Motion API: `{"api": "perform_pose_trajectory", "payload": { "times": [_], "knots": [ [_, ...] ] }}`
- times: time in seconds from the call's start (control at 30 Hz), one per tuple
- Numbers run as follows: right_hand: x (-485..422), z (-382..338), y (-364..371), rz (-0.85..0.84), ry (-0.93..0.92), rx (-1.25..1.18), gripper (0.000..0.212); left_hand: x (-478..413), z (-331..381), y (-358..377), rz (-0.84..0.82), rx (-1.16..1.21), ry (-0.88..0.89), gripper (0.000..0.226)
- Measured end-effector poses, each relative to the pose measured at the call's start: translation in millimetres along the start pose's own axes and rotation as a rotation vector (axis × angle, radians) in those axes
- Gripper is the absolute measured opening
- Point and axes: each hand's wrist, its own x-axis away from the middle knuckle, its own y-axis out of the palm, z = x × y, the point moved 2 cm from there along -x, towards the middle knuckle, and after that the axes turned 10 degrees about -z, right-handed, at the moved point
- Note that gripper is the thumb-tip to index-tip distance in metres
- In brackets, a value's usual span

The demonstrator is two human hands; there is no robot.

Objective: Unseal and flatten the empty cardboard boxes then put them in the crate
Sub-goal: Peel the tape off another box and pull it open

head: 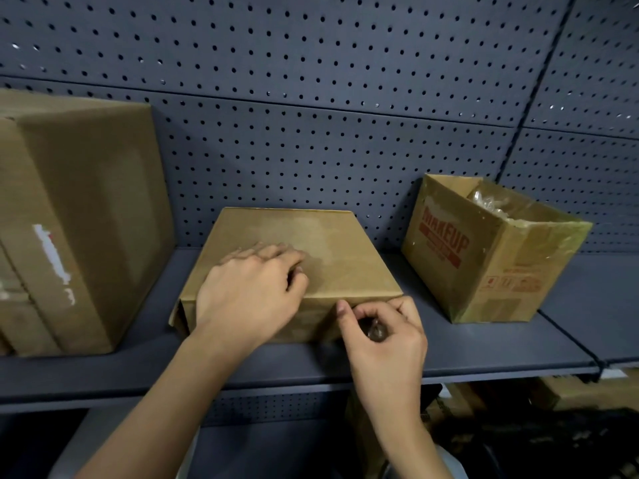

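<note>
Fingers [273, 252] of the left hand [249, 288] lay close together and slightly bent on the top of a low, closed brown cardboard box [328, 257]. The palm lay over its front edge and the thumb was tucked in beside the fingers. At the box's front right corner, the right hand [383, 344] pinched a small crumpled glossy brown scrap [375, 331] between its thumb and curled fingertips. Whether that scrap was attached to the box could not be told.

The box stood in the middle of a dark grey metal shelf [501, 350], its back edge close to the grey perforated back panel [311, 98]. To its left, apart from it, stood a large tall brown cardboard box [86, 202] with a torn white label on its side. To its right, also apart, an open-topped brown cardboard box printed MAKEUP in red [484, 264] stood turned at an angle, with clear crinkled plastic [491, 202] showing inside. Below the shelf, at the lower right, more brown cardboard [539, 392] was dimly visible.
</note>
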Motion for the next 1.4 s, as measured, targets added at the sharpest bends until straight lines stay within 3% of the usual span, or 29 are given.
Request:
{"api": "perform_pose_trajectory", "payload": {
  "times": [0.47,0.87,1.07,1.3,1.4],
  "knots": [
    [11.7,-2.2,17.6,0.122,0.100,-0.228,0.019,0.5,-0.8,2.3,0.019,0.014,-0.013,0.042],
    [11.9,7.8,3.5,0.032,0.111,-0.098,0.024,0.2,-1.5,1.9,0.011,0.014,-0.001,0.043],
    [11.1,5.5,-3.0,-0.080,0.098,-0.015,0.011,2.4,-0.5,-0.1,0.022,0.006,-0.011,0.043],
    [11.7,1.3,-3.4,-0.045,0.077,-0.019,0.037,2.6,0.8,-1.1,0.014,-0.004,-0.013,0.045],
    [7.6,6.9,-0.1,-0.027,0.102,0.003,0.033,1.8,0.5,-1.5,0.010,-0.005,-0.014,0.045]
  ]
}}
